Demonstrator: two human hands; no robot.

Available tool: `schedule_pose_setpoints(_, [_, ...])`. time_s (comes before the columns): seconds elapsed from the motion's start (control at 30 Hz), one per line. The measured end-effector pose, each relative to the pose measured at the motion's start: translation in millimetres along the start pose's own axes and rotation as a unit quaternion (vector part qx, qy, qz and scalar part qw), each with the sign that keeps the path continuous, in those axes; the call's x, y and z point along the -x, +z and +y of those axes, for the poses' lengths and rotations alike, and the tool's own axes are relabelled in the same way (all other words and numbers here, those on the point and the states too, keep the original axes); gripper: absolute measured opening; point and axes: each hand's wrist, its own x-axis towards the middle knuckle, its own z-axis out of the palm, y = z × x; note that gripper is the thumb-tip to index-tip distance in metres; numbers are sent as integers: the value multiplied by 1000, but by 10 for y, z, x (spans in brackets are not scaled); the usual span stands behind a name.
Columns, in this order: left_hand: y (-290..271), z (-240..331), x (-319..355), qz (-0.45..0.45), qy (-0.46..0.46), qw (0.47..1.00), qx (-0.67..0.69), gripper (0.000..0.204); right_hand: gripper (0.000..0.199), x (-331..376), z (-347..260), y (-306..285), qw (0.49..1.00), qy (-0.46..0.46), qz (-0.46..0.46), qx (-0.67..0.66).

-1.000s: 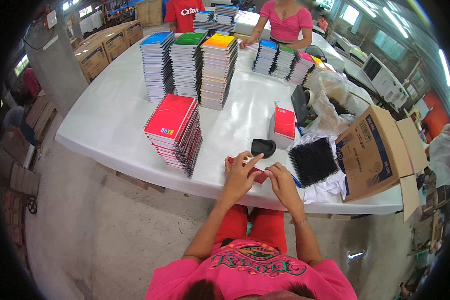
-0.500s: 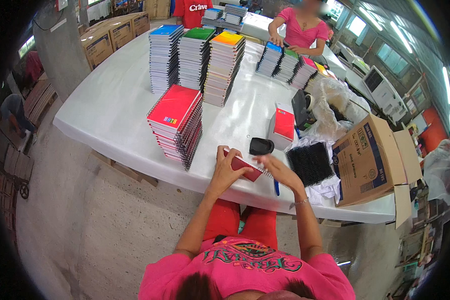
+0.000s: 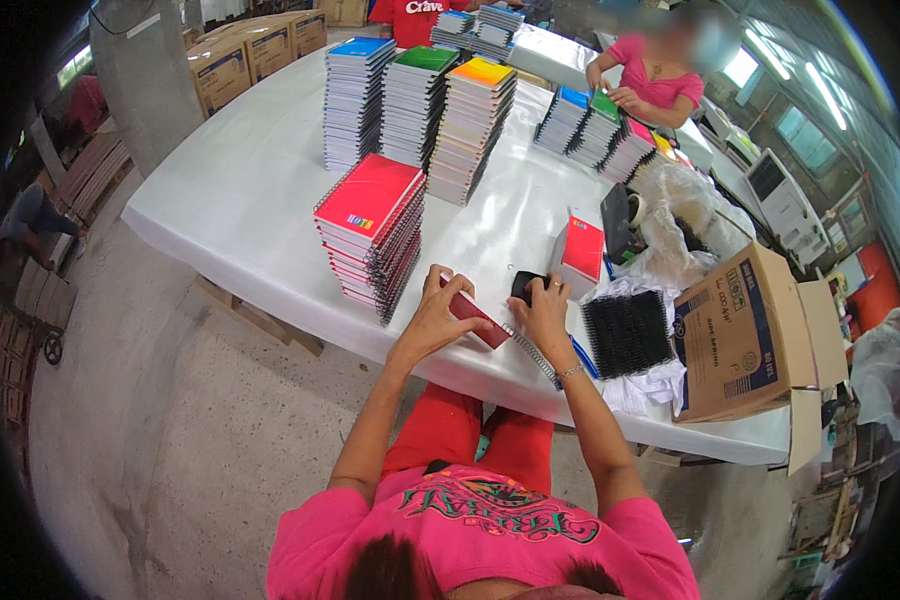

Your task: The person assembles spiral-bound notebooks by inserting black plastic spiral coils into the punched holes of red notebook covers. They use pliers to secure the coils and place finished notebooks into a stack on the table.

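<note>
My left hand (image 3: pixel 432 325) is closed around a small red notebook (image 3: pixel 478 322), which stands on its edge near the table's front. From the notebook's near right corner a metal spiral wire (image 3: pixel 533 352) trails toward my right wrist. My right hand (image 3: pixel 543 318) reaches to a small black dish-like piece (image 3: pixel 521 287), its bent fingers apart at the rim; the fingertips are partly hidden. Left of my left hand stands a stack of red spiral notebooks (image 3: pixel 370 225). Beyond my right hand sits a block of red-covered sheets (image 3: pixel 578 250).
Taller blue (image 3: pixel 355 105), green (image 3: pixel 410 110) and yellow notebook stacks (image 3: pixel 470 130) stand behind. Black coils (image 3: pixel 627 333) lie on white wrapping beside a blue tool (image 3: pixel 584 357) and an open cardboard box (image 3: pixel 735 335). Across the table a person in pink (image 3: pixel 660 85) handles more stacks.
My right hand has moved from the notebook's spiral edge to the black piece, uncovering the trailing wire. My left hand keeps its hold. The view has shifted slightly; the other person's hands have lifted.
</note>
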Motion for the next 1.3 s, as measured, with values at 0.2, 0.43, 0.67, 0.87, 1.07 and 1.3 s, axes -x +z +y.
schedule_pose_setpoints(0.2, [23, -34, -10, -27, -20, 999, 35, 61, 44, 85, 88, -12, 996, -14, 23, -82])
schedule_pose_setpoints(0.43, [238, -123, 9, -5, -1, 997, 77, 69, 30, 247, 259, -348, 867, 62, -146, -473])
schedule_pose_setpoints(0.67, [470, -187, 35, 27, 5, 993, 113, 124, 35, 634, 331, -716, 613, 99, -258, -740])
schedule_pose_setpoints(0.87, [385, -137, 79, 10, -34, 991, 127, 143, 33, 623, 224, -991, 646, 25, -306, -699])
schedule_pose_setpoints(1.07, [403, -94, 51, -13, -48, 988, 148, 145, 25, 631, 365, -1004, 725, 47, -296, -620])
schedule_pose_setpoints(1.3, [424, -143, 64, -5, -33, 990, 136, 142, 27, 605, 108, -943, 898, 58, -198, -389])
